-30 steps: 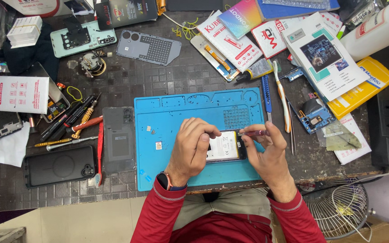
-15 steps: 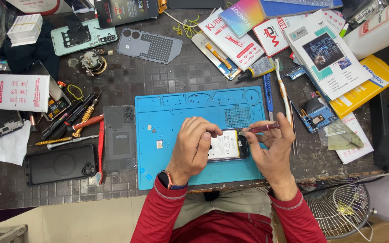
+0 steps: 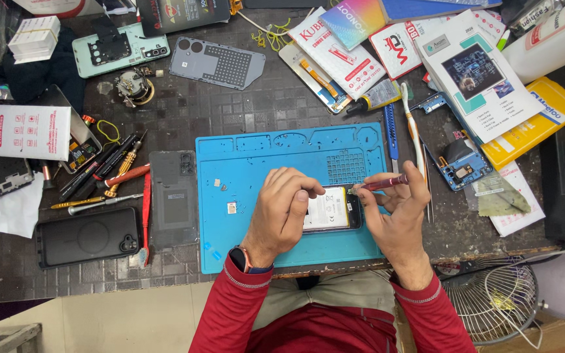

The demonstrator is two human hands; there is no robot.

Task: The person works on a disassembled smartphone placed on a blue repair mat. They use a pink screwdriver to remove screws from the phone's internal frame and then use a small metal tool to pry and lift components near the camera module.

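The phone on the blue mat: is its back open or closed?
Open. The phone lies with its back cover off, its white battery exposed, under the left hand; the right hand holds a red screwdriver at its edge.

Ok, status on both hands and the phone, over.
Left hand pressing down the opened phone on the blue mat. Right hand holding a red screwdriver at its top edge. Nothing blocking.

Red long sleeves with grey-striped ribbed cuffs, a dark wristwatch (image 3: 238,257) with an orange edge, and khaki trousers.
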